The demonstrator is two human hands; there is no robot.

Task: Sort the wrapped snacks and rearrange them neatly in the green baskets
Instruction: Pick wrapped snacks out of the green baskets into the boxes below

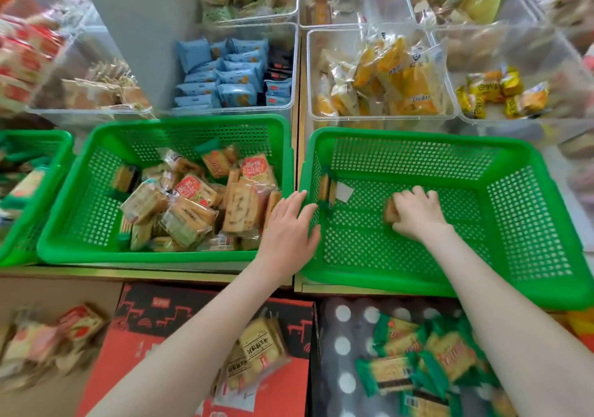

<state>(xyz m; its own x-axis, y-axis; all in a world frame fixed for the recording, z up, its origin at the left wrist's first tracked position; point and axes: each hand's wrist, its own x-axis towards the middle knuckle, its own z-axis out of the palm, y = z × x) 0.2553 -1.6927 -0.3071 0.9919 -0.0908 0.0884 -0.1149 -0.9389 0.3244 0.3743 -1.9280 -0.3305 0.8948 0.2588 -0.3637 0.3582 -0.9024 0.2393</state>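
Only the head camera looks down here, over the person's two forearms. Two green baskets sit side by side on the tabletop. The right-hand green basket, right of centre, is nearly bare. The middle green basket, left of centre, holds a loose heap of wrapped snacks lying every which way.

The right hand is down on the floor of the right-hand green basket, knuckles up. Its fingers are curled over a small wrapped cake, whose brown end pokes out to the left of them. The left hand lies across that basket's left rim with fingers straight and the thumb over the edge. As far as I can see it is steadying rather than gripping. Just inside that left wall an upright packet stands on its edge, well apart from the cake in hand.

These packets look light and soft, with slick, crinkly film around something crumbly. I would take each by its long flat sides with a gentle pinch, not by the crimped ends, and avoid squeezing. The heap looks likely to slide if one is pulled from underneath.

A third green basket shows at the far left edge. Clear bins run across the upper frame, one with blue packets and one with yellow packets. Along the bottom are a red carton and green-wrapped wafers on a spotted cloth, all rather blurred.
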